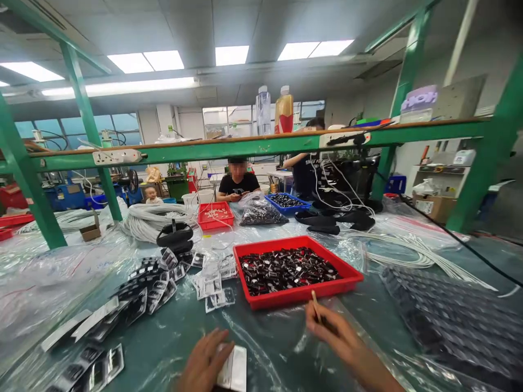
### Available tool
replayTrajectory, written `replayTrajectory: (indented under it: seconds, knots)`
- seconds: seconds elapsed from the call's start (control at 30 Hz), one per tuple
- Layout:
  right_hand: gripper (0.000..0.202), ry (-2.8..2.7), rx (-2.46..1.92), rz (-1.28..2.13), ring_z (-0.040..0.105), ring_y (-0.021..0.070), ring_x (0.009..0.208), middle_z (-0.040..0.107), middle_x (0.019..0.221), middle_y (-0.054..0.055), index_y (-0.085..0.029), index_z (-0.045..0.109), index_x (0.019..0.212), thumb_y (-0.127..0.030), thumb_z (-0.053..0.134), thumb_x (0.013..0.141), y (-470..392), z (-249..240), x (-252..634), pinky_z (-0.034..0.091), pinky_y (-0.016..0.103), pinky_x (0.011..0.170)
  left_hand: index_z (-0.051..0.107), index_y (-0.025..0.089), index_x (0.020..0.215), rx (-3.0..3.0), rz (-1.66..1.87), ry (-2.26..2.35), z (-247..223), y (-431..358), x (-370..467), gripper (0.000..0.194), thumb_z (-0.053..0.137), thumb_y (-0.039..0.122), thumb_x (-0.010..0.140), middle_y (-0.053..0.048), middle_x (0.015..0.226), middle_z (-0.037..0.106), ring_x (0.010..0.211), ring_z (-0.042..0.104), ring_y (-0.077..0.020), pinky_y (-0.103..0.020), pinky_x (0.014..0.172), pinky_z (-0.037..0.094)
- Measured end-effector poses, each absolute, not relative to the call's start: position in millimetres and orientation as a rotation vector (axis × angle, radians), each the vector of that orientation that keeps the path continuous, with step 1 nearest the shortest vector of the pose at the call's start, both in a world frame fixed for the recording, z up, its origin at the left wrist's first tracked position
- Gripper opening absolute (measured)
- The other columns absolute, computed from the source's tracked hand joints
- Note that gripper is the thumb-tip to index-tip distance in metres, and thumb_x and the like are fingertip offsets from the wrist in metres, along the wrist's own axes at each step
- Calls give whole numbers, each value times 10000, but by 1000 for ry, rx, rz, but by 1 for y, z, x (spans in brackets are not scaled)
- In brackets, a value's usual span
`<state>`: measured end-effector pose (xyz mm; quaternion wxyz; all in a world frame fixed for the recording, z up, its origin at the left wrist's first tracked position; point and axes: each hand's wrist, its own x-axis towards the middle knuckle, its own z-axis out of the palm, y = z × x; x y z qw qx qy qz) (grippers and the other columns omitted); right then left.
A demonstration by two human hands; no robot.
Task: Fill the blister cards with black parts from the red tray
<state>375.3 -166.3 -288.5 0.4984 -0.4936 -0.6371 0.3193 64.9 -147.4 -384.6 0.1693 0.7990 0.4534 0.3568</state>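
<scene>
At the bottom centre, my left hand (206, 362) rests on a flat white card or packet (233, 370), its fingers spread over the left part. My right hand (337, 335) pinches a thin wooden stick (315, 305), whose pale tip points up toward the near edge of a red tray (300, 294). Many small dark pieces with a few white spots (286, 269) fill that tray. Left of it lie small clear packets (208, 283) in a loose pile.
Black-and-clear packs (139, 294) spread across the left. A dark ridged sheet (457, 321) lies at right. Behind are white cable coils (151, 220), a smaller red tray (215, 216), a blue tray (288, 202) and a green shelf beam (245, 147). People are beyond the table.
</scene>
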Motion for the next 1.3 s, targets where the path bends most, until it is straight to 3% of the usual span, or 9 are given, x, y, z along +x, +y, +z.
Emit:
replayTrajectory:
  seconds: [0.1,0.2,0.4,0.77,1.1,1.17,1.3]
  knots:
    - [532,-1212,-918,1143,231,98,448,267,531,-73,-234,336,545,-601,566,854,-155,-285,338,251,246,430,625,266,1295,2382,747,1311,-376,-147,79,537,716,389,780,-121,1291,642,1199,574,-354,-515,1076,418]
    - [632,-1095,-706,1355,139,74,413,210,487,-86,-227,290,493,-688,504,868,-135,-289,297,153,242,406,611,147,1288,2326,762,1477,-369,-149,103,548,675,415,815,-178,1274,611,1218,526,-379,-549,1081,373]
    - [672,-1077,-661,1370,129,59,392,216,457,-91,-224,294,464,-735,547,819,-97,-303,251,94,242,399,628,161,1208,2214,800,1516,-365,-150,122,487,706,392,787,-136,1210,610,1116,545,-341,-487,1003,401]
    - [706,-1082,-673,1343,173,48,369,211,393,-92,-223,286,404,-708,707,695,-80,-330,223,89,263,405,613,140,1206,2182,739,1521,-363,-146,121,492,731,276,747,-132,1193,601,1109,554,-322,-464,966,441]
    - [616,-1055,-772,1565,138,53,360,197,400,-105,-236,297,447,-565,692,787,-125,-335,246,78,270,390,631,180,1111,2280,712,1567,-363,-150,118,331,637,377,846,-110,1136,615,1063,569,-310,-458,915,443]
    - [614,-1053,-753,1578,147,52,369,207,406,-100,-226,309,435,-556,697,778,-127,-328,252,87,268,400,629,188,1141,2247,701,1542,-357,-153,118,381,679,372,812,-108,1168,605,1096,557,-312,-452,942,430]
    - [579,-1026,-697,1572,185,52,393,250,446,-88,-207,352,445,-553,693,758,-113,-315,245,124,262,424,582,166,1254,2185,703,1570,-349,-157,110,655,789,409,682,-135,1271,560,1182,502,-345,-481,1007,379]
